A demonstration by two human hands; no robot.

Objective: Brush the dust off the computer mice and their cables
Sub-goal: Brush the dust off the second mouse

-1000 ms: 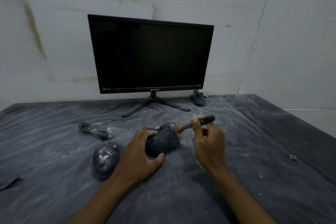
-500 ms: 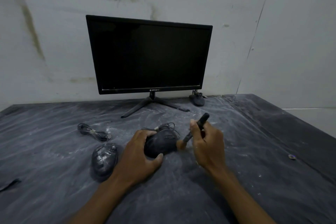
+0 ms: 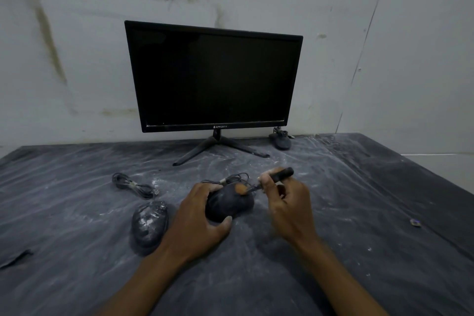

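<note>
My left hand (image 3: 198,223) grips a black mouse (image 3: 228,204) on the dusty table, fingers over its far left side and thumb at its near edge. Its bundled cable (image 3: 237,178) lies just behind it. My right hand (image 3: 288,206) pinches a small black-handled brush (image 3: 280,174); the tan bristles (image 3: 241,189) touch the mouse's top at the far end. A second, dust-streaked mouse (image 3: 149,223) lies to the left, with a coiled cable (image 3: 133,185) behind it. A third mouse (image 3: 280,140) sits at the wall beside the monitor foot.
A black monitor (image 3: 214,77) on a splayed stand stands at the back against the wall. The dark table (image 3: 77,238) is smeared with white dust. A small object (image 3: 415,222) lies at the right, and a dark strip (image 3: 15,258) at the left edge.
The brush has swept from the mouse's right side up onto its far top, its handle tilting flatter. My left hand keeps its hold on the mouse.
</note>
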